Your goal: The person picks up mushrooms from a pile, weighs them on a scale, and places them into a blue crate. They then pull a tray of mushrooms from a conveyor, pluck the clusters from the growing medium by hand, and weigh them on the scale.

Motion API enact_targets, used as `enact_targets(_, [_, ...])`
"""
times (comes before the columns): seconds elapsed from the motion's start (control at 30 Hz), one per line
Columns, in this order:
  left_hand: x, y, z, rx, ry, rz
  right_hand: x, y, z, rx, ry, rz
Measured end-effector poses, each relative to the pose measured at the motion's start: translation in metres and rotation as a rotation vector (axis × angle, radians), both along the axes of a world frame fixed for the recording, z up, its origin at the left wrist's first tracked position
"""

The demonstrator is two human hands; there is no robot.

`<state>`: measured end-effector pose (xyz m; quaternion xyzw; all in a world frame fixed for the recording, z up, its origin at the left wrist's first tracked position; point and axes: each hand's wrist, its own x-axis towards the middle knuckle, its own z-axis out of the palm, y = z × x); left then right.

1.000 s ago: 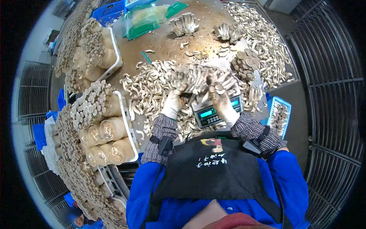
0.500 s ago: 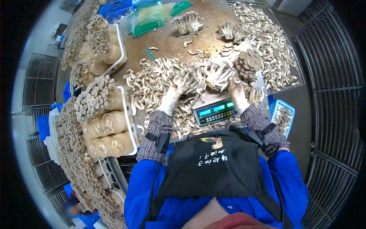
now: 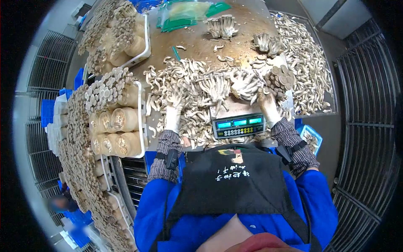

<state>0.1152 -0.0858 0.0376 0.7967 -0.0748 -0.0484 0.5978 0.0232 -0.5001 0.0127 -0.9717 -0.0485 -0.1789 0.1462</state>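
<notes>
A digital scale (image 3: 239,126) with lit displays stands at the table's near edge. Behind its displays lie two pale mushroom clusters, one in the middle (image 3: 215,87) and one further right (image 3: 246,83). My gloved left hand (image 3: 177,98) is over the loose mushrooms (image 3: 195,115) left of the scale, fingers apart. My gloved right hand (image 3: 267,103) is beside the right cluster, just below a clump of dark round caps (image 3: 280,79); its fingertips are partly hidden, and I cannot tell whether it grips anything.
Two more clusters (image 3: 222,27) (image 3: 268,44) lie farther back, near green bags (image 3: 193,15). Mushrooms fill a tray (image 3: 335,110) at the right. White crates (image 3: 143,122) of mushroom bottles stand left. A blue basket (image 3: 317,145) is at lower right. Part of a person (image 3: 65,201) shows lower left.
My left hand has moved left, away from the middle cluster, which now shows fully beside the right one. My right hand stays near the caps. The whole view has shifted slightly.
</notes>
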Motion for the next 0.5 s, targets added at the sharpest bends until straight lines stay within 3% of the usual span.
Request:
enact_targets(0.03, [-0.002, 0.006, 0.004, -0.044, 0.157, 0.069, -0.001, -0.005, -0.006, -0.200, -0.038, 0.062])
enact_targets(0.07, [-0.006, 0.003, 0.023, -0.094, 0.305, 0.130, -0.003, 0.000, 0.022, -0.187, 0.382, -0.002])
enact_targets(0.1, [-0.004, 0.002, 0.025, 0.023, 0.246, 0.222, 0.002, 0.009, 0.025, 0.318, 0.352, -0.144])
enact_targets(0.13, [0.014, 0.019, 0.010, 0.289, 0.360, 0.149, 0.005, 0.012, 0.024, 0.826, 0.298, -0.271])
enact_targets(0.2, [0.014, 0.031, 0.000, 0.473, 0.142, 0.167, -0.003, 0.006, 0.018, 0.222, 0.368, -0.149])
enact_targets(0.27, [0.012, 0.034, 0.008, 0.486, 0.113, 0.201, -0.009, 0.002, 0.011, -0.022, 0.280, -0.085])
enact_targets(0.33, [0.009, 0.032, 0.014, 0.654, 0.093, 0.237, -0.018, 0.005, 0.020, -0.162, 0.267, -0.065])
enact_targets(0.37, [0.010, 0.029, 0.016, 0.571, -0.018, 0.263, -0.016, 0.007, 0.023, -0.266, 0.095, -0.051])
enact_targets(0.4, [0.011, 0.027, 0.017, 0.487, -0.126, 0.289, -0.019, 0.009, 0.026, -0.212, 0.199, -0.046])
enact_targets(0.47, [0.012, 0.005, 0.041, 0.524, -0.267, 0.302, -0.024, 0.020, 0.051, 0.183, 0.266, -0.194])
enact_targets(0.5, [0.013, -0.012, 0.054, 0.568, -0.399, 0.309, -0.024, 0.016, 0.037, 0.045, 0.295, -0.201])
